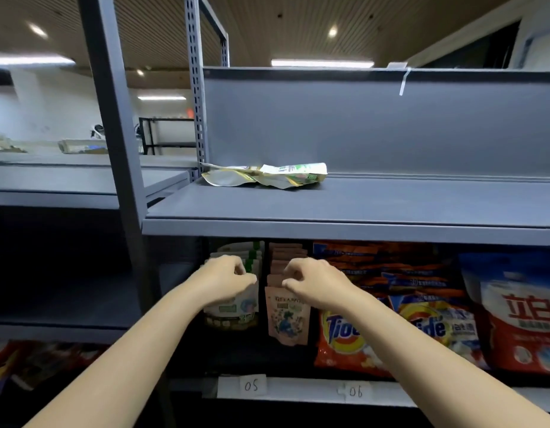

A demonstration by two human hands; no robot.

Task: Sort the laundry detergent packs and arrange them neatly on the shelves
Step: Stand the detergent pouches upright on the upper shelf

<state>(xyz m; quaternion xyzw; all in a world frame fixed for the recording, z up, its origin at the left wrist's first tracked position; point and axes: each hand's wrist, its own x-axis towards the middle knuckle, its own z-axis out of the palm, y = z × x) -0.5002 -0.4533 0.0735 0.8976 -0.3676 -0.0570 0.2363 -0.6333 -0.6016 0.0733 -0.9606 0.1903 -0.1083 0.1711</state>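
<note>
- Reaching into middle shelf (344, 231): left hand (227, 278), fingers curled, pinching top of front white-and-green pouch (233, 310) in a standing row.
- Right hand (313, 281), fingers curled, pinching top of front pink pouch (287, 316) in the neighbouring row, just beside the white-and-green one.
- Orange Tide bags (344, 338) stacked right of the pink row; red-and-white bag (520, 313) at far right.
- Upper shelf (391, 205): crumpled pouches (264, 176) lying flat near left post.
- Shelf-edge labels (252, 386) "05", "06".
</note>
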